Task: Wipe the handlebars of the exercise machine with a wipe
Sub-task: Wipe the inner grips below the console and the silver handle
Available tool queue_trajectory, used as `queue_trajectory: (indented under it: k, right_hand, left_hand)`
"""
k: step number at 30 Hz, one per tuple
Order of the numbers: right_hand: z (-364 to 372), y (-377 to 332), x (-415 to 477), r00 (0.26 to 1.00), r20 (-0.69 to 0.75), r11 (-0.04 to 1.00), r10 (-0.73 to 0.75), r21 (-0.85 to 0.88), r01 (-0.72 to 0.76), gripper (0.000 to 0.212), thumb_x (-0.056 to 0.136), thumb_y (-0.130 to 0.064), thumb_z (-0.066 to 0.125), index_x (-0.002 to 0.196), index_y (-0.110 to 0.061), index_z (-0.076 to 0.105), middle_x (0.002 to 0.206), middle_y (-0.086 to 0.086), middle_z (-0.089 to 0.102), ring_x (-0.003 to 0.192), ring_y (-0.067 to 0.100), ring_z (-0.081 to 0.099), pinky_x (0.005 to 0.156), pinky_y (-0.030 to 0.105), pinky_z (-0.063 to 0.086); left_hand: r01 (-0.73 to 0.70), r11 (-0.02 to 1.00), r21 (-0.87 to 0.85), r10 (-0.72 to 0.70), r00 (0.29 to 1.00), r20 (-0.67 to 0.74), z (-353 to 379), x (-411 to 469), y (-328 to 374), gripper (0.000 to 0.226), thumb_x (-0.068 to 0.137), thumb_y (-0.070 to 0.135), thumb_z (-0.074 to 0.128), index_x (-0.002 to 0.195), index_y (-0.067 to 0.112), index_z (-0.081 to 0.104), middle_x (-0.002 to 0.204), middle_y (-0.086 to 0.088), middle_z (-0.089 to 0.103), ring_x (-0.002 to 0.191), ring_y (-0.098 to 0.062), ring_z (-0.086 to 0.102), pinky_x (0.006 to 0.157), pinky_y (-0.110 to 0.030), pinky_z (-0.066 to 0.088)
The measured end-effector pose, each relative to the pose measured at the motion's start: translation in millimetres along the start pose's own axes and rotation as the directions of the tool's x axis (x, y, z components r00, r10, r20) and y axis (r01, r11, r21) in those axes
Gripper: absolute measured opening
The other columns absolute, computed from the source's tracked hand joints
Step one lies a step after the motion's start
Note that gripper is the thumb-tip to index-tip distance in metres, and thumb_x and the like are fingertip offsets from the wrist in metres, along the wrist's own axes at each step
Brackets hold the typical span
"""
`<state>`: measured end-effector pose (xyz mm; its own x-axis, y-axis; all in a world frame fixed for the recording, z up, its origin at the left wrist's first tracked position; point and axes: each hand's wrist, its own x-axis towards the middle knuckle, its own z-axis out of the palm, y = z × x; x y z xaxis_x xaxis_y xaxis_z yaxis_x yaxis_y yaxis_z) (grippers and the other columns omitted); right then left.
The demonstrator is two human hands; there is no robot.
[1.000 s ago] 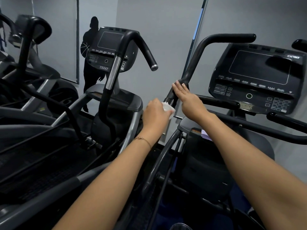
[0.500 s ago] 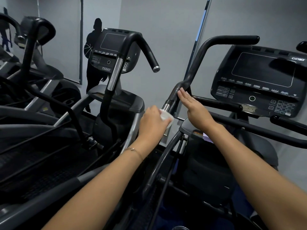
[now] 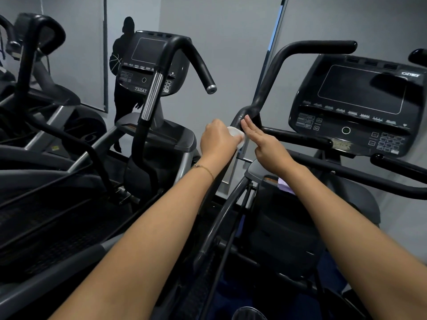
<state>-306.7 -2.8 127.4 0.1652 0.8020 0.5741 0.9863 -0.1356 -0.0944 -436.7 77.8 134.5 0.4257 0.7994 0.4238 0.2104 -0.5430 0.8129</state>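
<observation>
A black curved handlebar (image 3: 275,68) rises in the middle of the view, beside the machine's console (image 3: 360,100). My left hand (image 3: 217,139) grips a white wipe (image 3: 236,135) and presses it against the handlebar's lower stretch, just below the bend. My right hand (image 3: 265,142) lies against the same bar from the right, fingers straight and together, their tips at the bend. The bar under both hands is mostly hidden.
A second machine stands to the left with its own console (image 3: 150,63) and black handlebar (image 3: 184,58). More machine frames (image 3: 46,158) crowd the left side. A horizontal bar (image 3: 298,137) runs right of my hands. A dark wall figure (image 3: 124,72) stands behind.
My left hand with the wipe has slid up the handlebar, closing against my right hand. The right hand has stayed at the bend.
</observation>
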Motion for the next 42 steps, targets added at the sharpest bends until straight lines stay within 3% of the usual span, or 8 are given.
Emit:
queue_trajectory:
  k: [4, 8, 11, 16, 23, 30, 37, 42]
  right_hand:
    - [1, 1, -1, 1.0, 0.002, 1.0, -0.007, 0.003, 0.007, 0.088, 0.073, 0.02, 0.032, 0.146, -0.027, 0.022, 0.145, -0.026, 0.008, 0.138, 0.013, 0.03, 0.106, 0.029, 0.036]
    - [2, 2, -1, 1.0, -0.005, 0.999, -0.022, -0.03, 0.022, 0.089, 0.072, 0.019, 0.034, 0.147, -0.028, 0.022, 0.145, -0.027, 0.007, 0.133, 0.018, 0.04, 0.1, 0.032, 0.042]
    - [2, 2, -1, 1.0, -0.003, 0.999, -0.008, -0.047, 0.008, 0.088, 0.074, 0.017, 0.034, 0.147, -0.03, 0.02, 0.145, -0.027, 0.006, 0.127, 0.021, 0.046, 0.097, 0.037, 0.044]
    - [1, -2, -3, 1.0, 0.003, 0.995, 0.011, -0.104, -0.01, 0.085, 0.076, 0.016, 0.034, 0.147, -0.028, 0.018, 0.153, -0.017, 0.01, 0.12, 0.023, 0.051, 0.09, 0.026, 0.04]
    - [-1, -9, -3, 0.999, 0.022, 0.979, 0.036, -0.2, -0.031, 0.083, 0.078, 0.014, 0.034, 0.148, -0.028, 0.016, 0.155, -0.013, 0.009, 0.104, 0.033, 0.055, 0.093, 0.039, 0.044]
    - [-3, -18, -6, 0.996, 0.034, 0.97, 0.078, -0.232, -0.068, 0.08, 0.081, 0.012, 0.034, 0.148, -0.028, 0.014, 0.155, -0.014, 0.008, 0.092, 0.032, 0.056, 0.088, 0.035, 0.044]
    - [-4, -26, -8, 0.992, 0.056, 0.954, 0.114, -0.285, -0.094, 0.079, 0.083, 0.01, 0.035, 0.149, -0.027, 0.012, 0.155, -0.013, 0.006, 0.079, 0.031, 0.054, 0.075, 0.033, 0.043]
    - [-9, -33, -7, 0.985, 0.085, 0.94, 0.152, -0.32, -0.118, 0.078, 0.085, 0.008, 0.035, 0.149, -0.026, 0.008, 0.156, -0.012, 0.004, 0.078, 0.02, 0.047, 0.078, 0.033, 0.044]
  left_hand:
    - [-0.053, 0.997, 0.049, 0.052, 0.999, 0.016, -3, -11, -13, 0.046, 0.079, 0.029, 0.067, 0.112, 0.002, 0.052, 0.108, -0.009, 0.057, 0.092, -0.025, 0.057, 0.065, -0.027, 0.04]
    - [-0.028, 0.999, -0.019, 0.028, 1.0, 0.003, -5, -11, -9, 0.043, 0.077, 0.03, 0.067, 0.106, 0.002, 0.054, 0.093, -0.003, 0.051, 0.08, -0.02, 0.052, 0.052, -0.021, 0.036]
    - [-0.008, 1.0, -0.028, 0.009, 1.0, 0.016, -7, -7, -1, 0.038, 0.075, 0.033, 0.067, 0.098, 0.005, 0.056, 0.088, -0.003, 0.052, 0.076, -0.02, 0.052, 0.055, -0.024, 0.036]
    - [-0.005, 1.0, 0.004, 0.005, 1.0, 0.027, -12, -25, -19, 0.049, 0.079, 0.036, 0.069, 0.112, 0.003, 0.053, 0.106, -0.007, 0.059, 0.088, -0.02, 0.056, 0.066, -0.026, 0.041]
    - [-0.005, 0.999, 0.048, 0.004, 1.0, 0.023, -22, -55, -40, 0.051, 0.08, 0.038, 0.068, 0.116, 0.006, 0.052, 0.117, -0.008, 0.057, 0.105, -0.022, 0.056, 0.078, -0.028, 0.043]
    - [0.003, 0.996, 0.089, -0.008, 0.998, 0.054, -33, -79, -60, 0.046, 0.081, 0.038, 0.067, 0.112, 0.008, 0.051, 0.114, -0.004, 0.055, 0.088, -0.014, 0.048, 0.072, -0.024, 0.038]
    - [-0.028, 0.987, 0.16, 0.014, 0.996, 0.091, -44, -109, -85, 0.046, 0.082, 0.038, 0.067, 0.114, 0.01, 0.05, 0.117, -0.001, 0.052, 0.102, -0.018, 0.054, 0.074, -0.023, 0.035]
    - [0.005, 0.991, 0.135, -0.032, 0.981, 0.194, -62, -117, -94, 0.032, 0.081, 0.035, 0.069, 0.101, 0.016, 0.055, 0.098, 0.009, 0.05, 0.091, -0.009, 0.049, 0.069, -0.021, 0.037]
